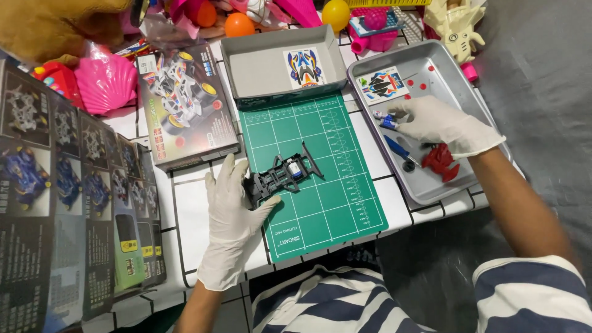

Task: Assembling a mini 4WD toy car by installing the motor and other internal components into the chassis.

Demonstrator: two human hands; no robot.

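Observation:
A black toy car chassis with a small motor in it lies on a green cutting mat. My left hand, in a white glove, rests on the mat's left edge with its thumb and fingers against the chassis end. My right hand, also gloved, reaches into a grey metal tray and pinches a small blue and silver part at its fingertips. A blue-handled screwdriver and a red plastic part lie in the tray just below that hand.
A sticker sheet and small red pieces lie in the tray. Behind the mat stands an open grey box lid with another sticker sheet. A kit box and a folded instruction sheet lie left. Toys crowd the far edge.

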